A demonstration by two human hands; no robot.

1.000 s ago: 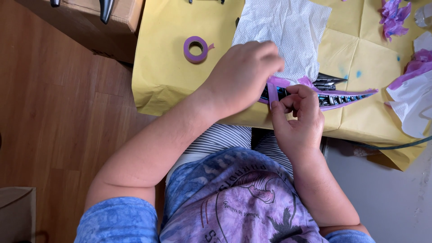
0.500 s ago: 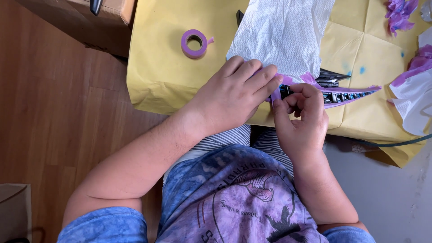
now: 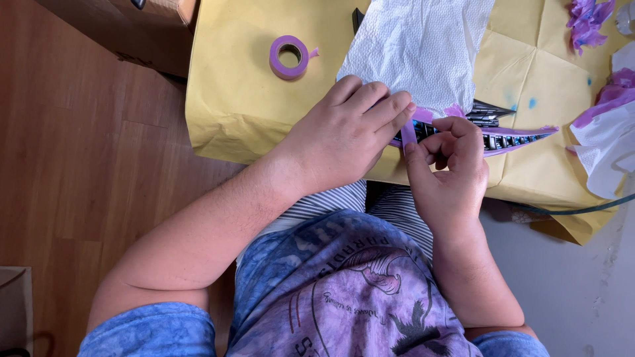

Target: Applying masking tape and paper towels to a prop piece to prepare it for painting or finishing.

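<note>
Left of the yellow paper sheet (image 3: 251,99) lies bare wood floor (image 3: 79,165). On the sheet sit a purple tape roll (image 3: 289,56) and a paper towel (image 3: 423,46). At its near edge, the left hand (image 3: 344,142) presses flat on a dark curved part (image 3: 509,135); the right hand (image 3: 453,175) pinches a purple tape strip (image 3: 409,132) there. Crumpled tape scraps (image 3: 585,23) crowd the sheet's far right corner.

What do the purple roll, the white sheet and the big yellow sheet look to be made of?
Purple roll: likely matte paper masking tape, with a loose end sticking out. White sheet: soft paper towel, judging by its dimpled texture. Yellow sheet: matte kraft-like paper, creased in folds.

Purple tape roll (image 3: 289,57) — yellow paper sheet (image 3: 251,92) — white paper towel (image 3: 423,49), black purple-edged part (image 3: 509,139).
</note>
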